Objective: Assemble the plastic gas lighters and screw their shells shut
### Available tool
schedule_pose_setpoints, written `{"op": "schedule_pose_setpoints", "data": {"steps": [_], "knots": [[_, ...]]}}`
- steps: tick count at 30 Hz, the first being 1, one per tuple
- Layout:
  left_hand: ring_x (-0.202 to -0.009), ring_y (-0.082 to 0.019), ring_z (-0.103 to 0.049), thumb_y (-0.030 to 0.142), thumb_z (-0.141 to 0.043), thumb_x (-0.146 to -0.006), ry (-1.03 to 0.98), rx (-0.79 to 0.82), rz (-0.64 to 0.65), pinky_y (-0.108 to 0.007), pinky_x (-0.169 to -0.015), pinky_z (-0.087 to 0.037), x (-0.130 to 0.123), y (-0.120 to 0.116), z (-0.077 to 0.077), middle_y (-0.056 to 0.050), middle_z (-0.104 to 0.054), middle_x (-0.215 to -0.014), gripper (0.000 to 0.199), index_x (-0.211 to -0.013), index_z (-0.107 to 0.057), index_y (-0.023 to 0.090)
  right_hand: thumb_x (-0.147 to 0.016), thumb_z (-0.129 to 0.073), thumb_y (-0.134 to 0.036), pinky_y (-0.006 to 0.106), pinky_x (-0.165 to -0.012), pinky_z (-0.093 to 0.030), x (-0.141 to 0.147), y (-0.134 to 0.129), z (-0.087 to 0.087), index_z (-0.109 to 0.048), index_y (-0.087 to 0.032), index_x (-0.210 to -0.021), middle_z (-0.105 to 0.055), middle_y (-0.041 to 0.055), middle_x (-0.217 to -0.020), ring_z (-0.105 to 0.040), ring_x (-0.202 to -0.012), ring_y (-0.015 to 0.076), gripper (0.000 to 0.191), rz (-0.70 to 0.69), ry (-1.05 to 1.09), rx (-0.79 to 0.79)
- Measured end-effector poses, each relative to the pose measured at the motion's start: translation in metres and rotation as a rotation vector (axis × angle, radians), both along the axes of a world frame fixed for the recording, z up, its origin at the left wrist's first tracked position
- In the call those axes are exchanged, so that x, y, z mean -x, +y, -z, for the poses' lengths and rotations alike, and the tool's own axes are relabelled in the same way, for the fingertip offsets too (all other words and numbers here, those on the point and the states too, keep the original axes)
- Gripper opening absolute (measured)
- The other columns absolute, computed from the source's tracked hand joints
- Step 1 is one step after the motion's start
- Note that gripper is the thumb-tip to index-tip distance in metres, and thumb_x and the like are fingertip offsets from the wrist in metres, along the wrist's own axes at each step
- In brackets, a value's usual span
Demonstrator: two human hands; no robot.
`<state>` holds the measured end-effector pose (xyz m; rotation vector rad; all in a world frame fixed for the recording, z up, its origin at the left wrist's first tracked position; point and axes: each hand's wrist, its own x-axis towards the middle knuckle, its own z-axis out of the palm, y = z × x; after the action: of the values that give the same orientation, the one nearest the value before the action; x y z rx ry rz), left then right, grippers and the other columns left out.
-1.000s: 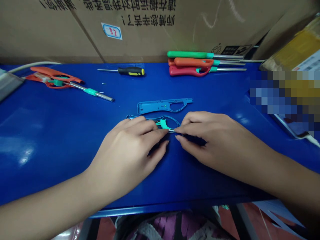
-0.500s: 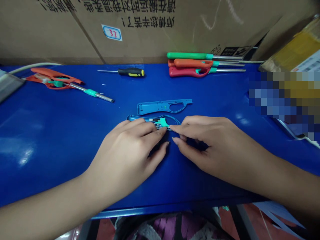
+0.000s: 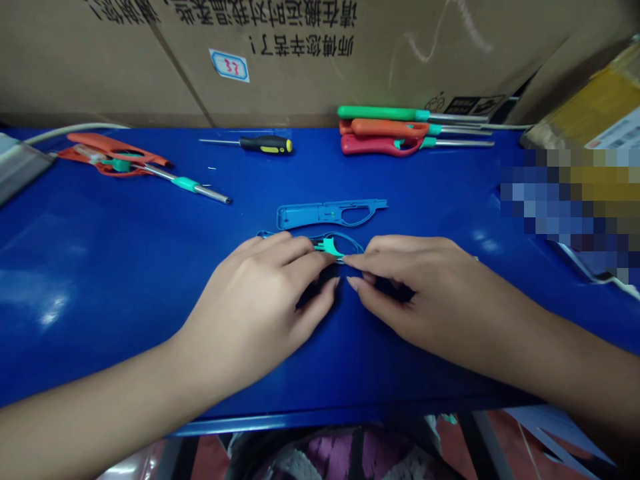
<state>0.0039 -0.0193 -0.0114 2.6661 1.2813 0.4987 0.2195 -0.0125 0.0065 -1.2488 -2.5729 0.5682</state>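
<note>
A blue lighter casing half (image 3: 351, 239) lies on the table with its inside up and a turquoise trigger (image 3: 327, 247) set in it. My left hand (image 3: 265, 280) bends over its handle end, fingers closed on it, and hides much of that end. The index fingertip of my right hand (image 3: 415, 280) touches the casing's near edge beside the trigger; its other fingers curl by the narrow end, partly hidden. Both thumbs sit lower, a little apart from the casing. Just beyond lies the second blue casing half (image 3: 305, 215), untouched.
A screwdriver (image 3: 267, 145) lies farther back. To the left is an opened orange lighter (image 3: 145, 160); at the back right, several lighters (image 3: 385, 127) are stacked. A large cardboard box (image 3: 300, 87) stands behind, and a taped parcel (image 3: 565, 113) sits at the right.
The whole view has shifted slightly. My left fingers now cover more of the casing's inside, including the dark and white piece beside the trigger. My right index finger stays at the trigger.
</note>
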Motion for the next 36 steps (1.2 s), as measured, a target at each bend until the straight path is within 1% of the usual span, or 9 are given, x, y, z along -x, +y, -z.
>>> {"op": "schedule_pose_setpoints", "data": {"steps": [2, 5, 9, 13, 19, 24, 31, 36], "knots": [[-0.086, -0.025, -0.066, 0.029, -0.056, -0.098, 0.004, 0.005, 0.005, -0.041, -0.076, -0.053, 0.000, 0.000, 0.000, -0.006, -0.069, -0.087, 0.023, -0.103, -0.073, 0.015, -0.098, -0.053, -0.025, 0.029, -0.067, -0.042, 0.000, 0.001, -0.001, -0.072, -0.020, -0.093, -0.067, 0.0014, -0.085, -0.060, -0.074, 0.0137, 0.020, 0.002, -0.002, 0.000], [-0.083, -0.024, -0.065, 0.029, -0.055, -0.098, 0.012, 0.000, 0.023, -0.040, -0.073, -0.052, 0.000, -0.001, -0.001, -0.006, -0.068, -0.085, 0.023, -0.100, -0.074, 0.016, -0.096, -0.055, -0.022, 0.029, -0.066, -0.042, 0.000, 0.003, 0.000, -0.072, -0.021, -0.087, -0.067, 0.0011, -0.082, -0.060, -0.074, 0.0140, 0.019, 0.046, 0.034, -0.024], [-0.081, -0.023, -0.064, 0.030, -0.055, -0.098, 0.031, -0.021, 0.047, -0.040, -0.072, -0.050, -0.001, -0.002, -0.002, -0.005, -0.068, -0.084, 0.024, -0.096, -0.074, 0.017, -0.092, -0.060, -0.018, 0.029, -0.071, -0.045, -0.002, 0.010, 0.004, -0.073, -0.021, -0.096, -0.069, 0.0019, -0.090, -0.061, -0.082, 0.0154, 0.014, 0.085, 0.097, -0.068], [-0.082, -0.024, -0.064, 0.030, -0.055, -0.099, 0.033, -0.040, 0.064, -0.040, -0.071, -0.049, -0.001, -0.005, -0.003, -0.005, -0.068, -0.084, 0.024, -0.098, -0.075, 0.017, -0.092, -0.059, -0.017, 0.029, -0.072, -0.046, -0.003, 0.015, 0.007, -0.074, -0.021, -0.089, -0.069, 0.0019, -0.090, -0.062, -0.082, 0.0155, 0.015, 0.052, 0.078, -0.011], [-0.079, -0.025, -0.065, 0.030, -0.054, -0.099, 0.040, -0.048, 0.072, -0.041, -0.067, -0.048, -0.002, -0.008, -0.005, -0.005, -0.069, -0.081, 0.025, -0.095, -0.076, 0.018, -0.095, -0.054, -0.015, 0.031, -0.078, -0.046, -0.002, 0.014, 0.004, -0.072, -0.018, -0.090, -0.068, 0.0040, -0.091, -0.062, -0.089, 0.0176, 0.018, -0.042, 0.023, -0.024], [-0.078, -0.023, -0.064, 0.028, -0.054, -0.099, 0.037, -0.069, 0.089, -0.040, -0.069, -0.049, -0.002, -0.008, -0.004, -0.005, -0.071, -0.083, 0.025, -0.096, -0.076, 0.018, -0.093, -0.055, -0.014, 0.030, -0.078, -0.045, -0.003, 0.015, 0.006, -0.069, -0.020, -0.088, -0.069, 0.0029, -0.090, -0.062, -0.088, 0.0175, 0.016, -0.049, 0.030, -0.033], [-0.077, -0.024, -0.065, 0.027, -0.056, -0.099, 0.036, -0.137, 0.116, -0.041, -0.066, -0.049, -0.002, -0.007, -0.005, -0.005, -0.072, -0.084, 0.023, -0.094, -0.076, 0.017, -0.089, -0.059, -0.012, 0.030, -0.078, -0.045, -0.003, 0.018, 0.005, -0.071, -0.019, -0.087, -0.070, 0.0022, -0.089, -0.062, -0.088, 0.0168, 0.014, -0.056, 0.059, 0.005], [-0.077, -0.023, -0.063, 0.026, -0.056, -0.098, 0.042, -0.119, 0.126, -0.040, -0.066, -0.049, -0.001, -0.007, -0.004, -0.004, -0.070, -0.081, 0.022, -0.094, -0.077, 0.019, -0.086, -0.063, -0.013, 0.029, -0.075, -0.044, -0.002, 0.020, 0.006, -0.072, -0.018, -0.088, -0.070, 0.0019, -0.088, -0.062, -0.084, 0.0158, 0.010, -0.046, 0.096, 0.054]]}}
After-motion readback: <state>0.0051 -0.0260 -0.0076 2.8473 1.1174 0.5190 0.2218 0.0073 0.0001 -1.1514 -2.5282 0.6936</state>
